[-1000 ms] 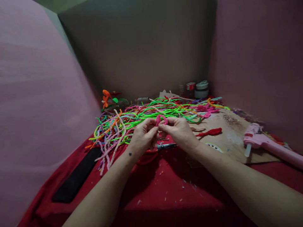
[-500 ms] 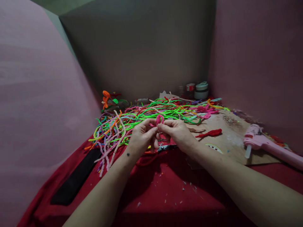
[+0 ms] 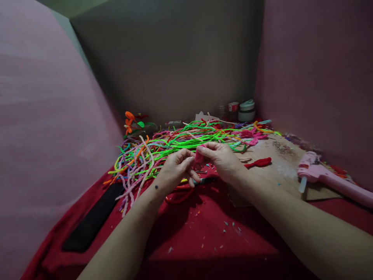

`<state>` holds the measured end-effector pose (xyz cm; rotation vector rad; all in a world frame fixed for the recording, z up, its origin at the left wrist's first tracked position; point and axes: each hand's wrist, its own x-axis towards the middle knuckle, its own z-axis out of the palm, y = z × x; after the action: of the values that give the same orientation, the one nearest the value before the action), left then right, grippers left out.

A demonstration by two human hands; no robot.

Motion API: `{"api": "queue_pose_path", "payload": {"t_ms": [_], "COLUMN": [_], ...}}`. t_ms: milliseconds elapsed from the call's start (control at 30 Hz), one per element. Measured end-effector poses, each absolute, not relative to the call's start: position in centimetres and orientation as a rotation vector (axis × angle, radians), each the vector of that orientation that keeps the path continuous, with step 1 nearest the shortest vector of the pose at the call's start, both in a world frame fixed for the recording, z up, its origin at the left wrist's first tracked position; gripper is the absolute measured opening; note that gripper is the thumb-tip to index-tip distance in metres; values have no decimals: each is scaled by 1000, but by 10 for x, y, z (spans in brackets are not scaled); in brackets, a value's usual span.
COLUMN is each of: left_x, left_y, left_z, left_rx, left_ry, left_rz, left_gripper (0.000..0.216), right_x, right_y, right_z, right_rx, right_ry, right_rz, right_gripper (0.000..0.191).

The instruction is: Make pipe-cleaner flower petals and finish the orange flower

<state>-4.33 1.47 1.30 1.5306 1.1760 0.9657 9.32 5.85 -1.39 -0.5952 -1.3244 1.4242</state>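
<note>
A small pink piece of bent pipe cleaner (image 3: 199, 155) is pinched between the thumb and fingers of my right hand (image 3: 219, 156). My left hand (image 3: 176, 165) has its thumb and index finger closed at the left edge of the same piece, its lower fingers curled loosely. Below the hands lie scissors (image 3: 178, 200) with red handles, partly covered by my left fingers. Behind them spreads a large heap of pipe cleaners (image 3: 192, 140), mostly green, pink and orange. A red pipe-cleaner loop (image 3: 260, 163) rests to the right of my right hand.
On the right, a pink glue gun (image 3: 313, 171) lies over a brown board (image 3: 282, 167). A black flat strip (image 3: 93, 219) is at the left on the red cloth (image 3: 210, 241), which has scattered scraps. Orange pipe-cleaner shapes (image 3: 129, 121) and a lidded container (image 3: 246, 111) stand at the back.
The pink loop no longer stands up between both hands; it now lies tilted down in my right fingers. My right hand has turned over it and risen slightly.
</note>
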Motion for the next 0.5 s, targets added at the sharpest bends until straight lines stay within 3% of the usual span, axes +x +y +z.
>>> {"api": "queue_pose_path", "payload": {"t_ms": [500], "left_x": [-54], "left_y": [23], "left_z": [6], "left_rx": [1437], "left_ry": [1271], "left_rz": [870], "left_gripper": [22], "right_x": [89], "right_y": [56], "right_z": [-17], "right_rx": [-612], "right_ry": [-1329], "right_rz": [1610], "right_gripper": [23]}}
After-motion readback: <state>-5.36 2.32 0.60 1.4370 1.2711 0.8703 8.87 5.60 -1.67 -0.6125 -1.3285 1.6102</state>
